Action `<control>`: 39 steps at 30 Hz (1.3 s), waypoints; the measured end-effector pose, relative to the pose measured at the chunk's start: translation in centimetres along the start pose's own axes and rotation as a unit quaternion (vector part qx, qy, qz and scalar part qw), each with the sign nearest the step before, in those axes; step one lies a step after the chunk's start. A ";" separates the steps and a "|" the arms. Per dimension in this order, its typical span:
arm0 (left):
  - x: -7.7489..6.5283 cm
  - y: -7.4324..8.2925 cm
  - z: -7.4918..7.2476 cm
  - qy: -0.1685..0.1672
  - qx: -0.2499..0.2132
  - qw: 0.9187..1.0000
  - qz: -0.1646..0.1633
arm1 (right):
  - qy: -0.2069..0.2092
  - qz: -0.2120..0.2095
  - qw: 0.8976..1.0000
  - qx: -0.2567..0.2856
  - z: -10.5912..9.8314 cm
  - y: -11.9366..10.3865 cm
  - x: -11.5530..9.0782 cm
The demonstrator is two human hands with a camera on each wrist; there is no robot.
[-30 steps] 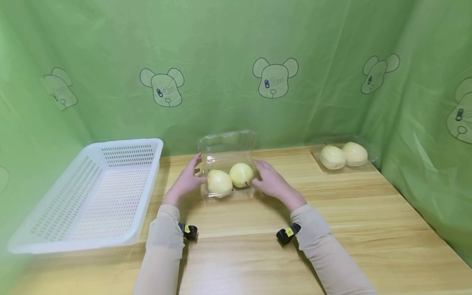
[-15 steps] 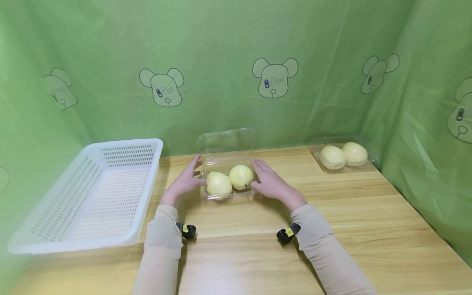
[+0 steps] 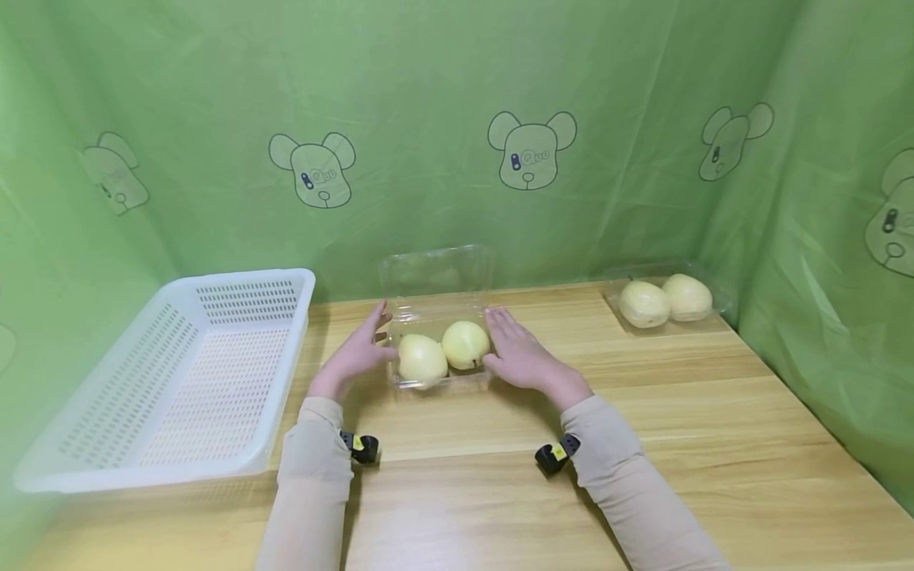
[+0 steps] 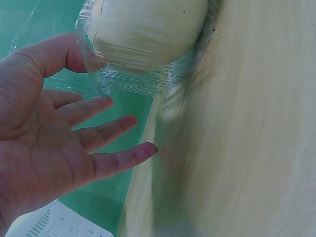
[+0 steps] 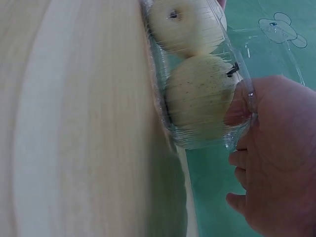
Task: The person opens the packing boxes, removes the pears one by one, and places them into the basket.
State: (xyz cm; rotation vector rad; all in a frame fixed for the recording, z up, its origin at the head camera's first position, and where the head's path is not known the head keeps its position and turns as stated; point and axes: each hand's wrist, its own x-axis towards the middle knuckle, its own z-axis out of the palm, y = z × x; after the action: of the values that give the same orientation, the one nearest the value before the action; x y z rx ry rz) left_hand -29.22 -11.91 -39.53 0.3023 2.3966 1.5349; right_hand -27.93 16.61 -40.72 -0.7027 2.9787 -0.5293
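A clear plastic clamshell box [image 3: 437,383] stands near the back of the table with its lid [image 3: 437,274] raised. Inside lie two pale yellow pears: a left pear [image 3: 421,361] and a right pear [image 3: 466,346]. My left hand [image 3: 359,353] holds the left side, its thumb [image 4: 69,52] at the rim and the other fingers spread outside. On the opposite side, my right hand [image 3: 527,353] grips the wall, its thumb [image 5: 238,108] showing through the plastic beside a pear. Some of the right fingers are hidden behind the box in the right wrist view.
A white perforated basket [image 3: 286,373] sits on the left of the table. At the back right, another clear box [image 3: 723,303] holds two pears [image 3: 666,301]. Green curtain [image 3: 428,159] hangs behind the table and along both sides.
The box with its pears has shifted slightly toward me, and its lid leans further back. Both hands have stayed at its sides, the left one moving slightly left.
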 end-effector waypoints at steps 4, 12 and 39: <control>-0.2 0.0 0.0 -0.004 -0.004 1.000 -0.004 | -0.004 0.001 1.000 -0.009 -0.1 -0.2 -0.1; -0.3 0.0 -0.2 -0.011 -0.013 1.000 -0.005 | -0.016 0.007 1.000 -0.009 -0.2 -0.5 -0.2; -0.1 -0.4 -0.3 -0.007 -0.029 0.999 -0.023 | -0.024 0.009 1.000 -0.006 -0.1 -0.9 -0.2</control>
State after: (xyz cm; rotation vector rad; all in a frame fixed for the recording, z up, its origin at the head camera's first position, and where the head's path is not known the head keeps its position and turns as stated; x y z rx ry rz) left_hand -29.20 -12.35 -39.78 0.2426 2.3275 1.5724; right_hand -27.35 15.98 -40.29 -0.6786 2.9440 -0.4863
